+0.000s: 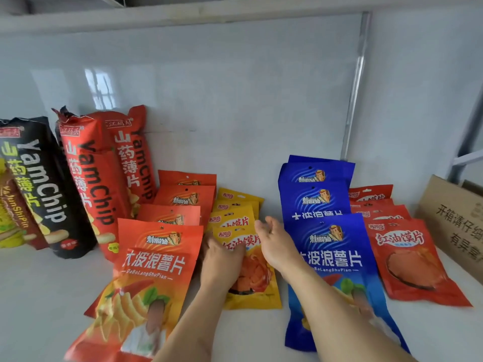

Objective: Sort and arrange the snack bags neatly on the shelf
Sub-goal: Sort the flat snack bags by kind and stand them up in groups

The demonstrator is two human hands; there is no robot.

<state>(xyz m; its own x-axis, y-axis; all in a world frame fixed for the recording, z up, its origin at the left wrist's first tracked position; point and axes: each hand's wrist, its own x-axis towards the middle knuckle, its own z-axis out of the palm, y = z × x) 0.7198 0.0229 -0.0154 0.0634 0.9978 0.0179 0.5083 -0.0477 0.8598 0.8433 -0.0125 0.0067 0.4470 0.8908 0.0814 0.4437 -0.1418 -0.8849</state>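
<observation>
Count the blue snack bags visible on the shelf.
3: back blue bag, middle blue bag, front blue bag, overlapping in one row right of the hands. More may hide underneath.
</observation>
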